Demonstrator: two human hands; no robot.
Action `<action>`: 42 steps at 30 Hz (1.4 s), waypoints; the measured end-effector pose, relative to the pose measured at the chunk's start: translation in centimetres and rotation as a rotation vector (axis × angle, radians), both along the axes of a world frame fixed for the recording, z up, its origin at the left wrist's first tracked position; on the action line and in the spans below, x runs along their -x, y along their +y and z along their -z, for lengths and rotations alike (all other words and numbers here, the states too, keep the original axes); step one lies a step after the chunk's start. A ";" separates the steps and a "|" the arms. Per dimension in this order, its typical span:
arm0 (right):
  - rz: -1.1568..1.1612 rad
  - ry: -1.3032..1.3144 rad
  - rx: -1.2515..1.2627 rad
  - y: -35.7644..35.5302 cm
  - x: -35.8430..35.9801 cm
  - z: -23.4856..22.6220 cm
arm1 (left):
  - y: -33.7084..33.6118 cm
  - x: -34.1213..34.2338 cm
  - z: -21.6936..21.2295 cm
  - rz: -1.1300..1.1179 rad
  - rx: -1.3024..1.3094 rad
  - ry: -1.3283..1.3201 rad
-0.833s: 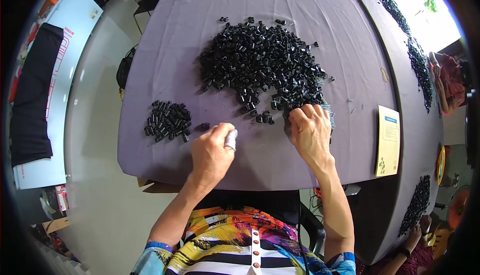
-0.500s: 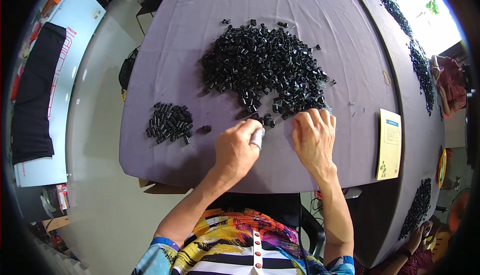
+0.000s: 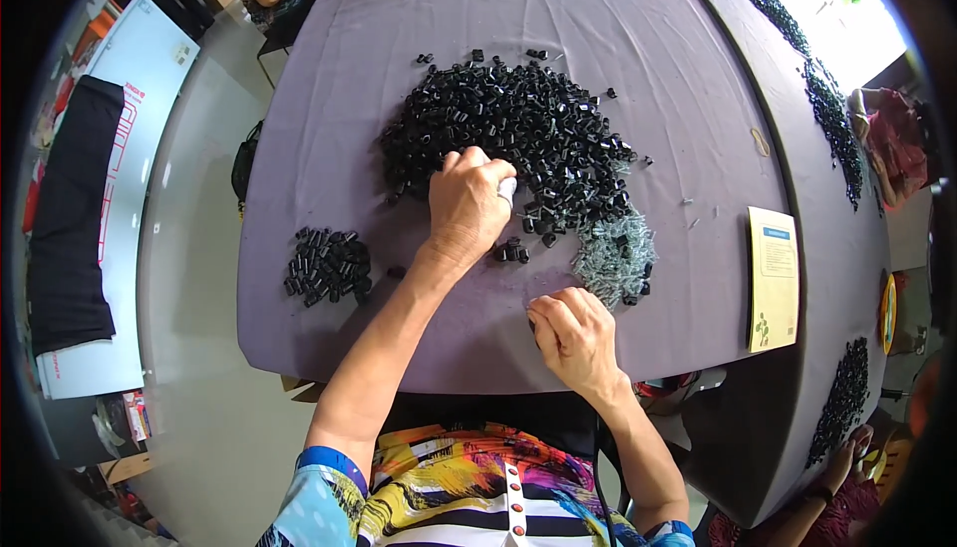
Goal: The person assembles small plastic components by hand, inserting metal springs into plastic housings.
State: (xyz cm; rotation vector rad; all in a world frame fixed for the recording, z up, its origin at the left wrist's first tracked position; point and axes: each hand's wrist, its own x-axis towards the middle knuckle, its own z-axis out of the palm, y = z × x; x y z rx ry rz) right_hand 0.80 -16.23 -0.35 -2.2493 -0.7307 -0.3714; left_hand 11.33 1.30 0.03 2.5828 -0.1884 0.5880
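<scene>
Pile of black parts under left hand, beyond right hand.

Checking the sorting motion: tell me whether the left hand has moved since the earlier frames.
Yes. The left hand has moved up and rightward, away from the small pile of black parts and onto the edge of the large pile.

Your table wears matt purple cloth, lightly creased. The black pieces look like glossy plastic. The grey heap looks like thin shiny metal springs. The yellow card is matt paper.
</scene>
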 end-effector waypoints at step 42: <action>0.097 0.149 -0.244 -0.1 0.4 -0.2 | 0.1 5.3 -3.0 0.289 0.691 0.467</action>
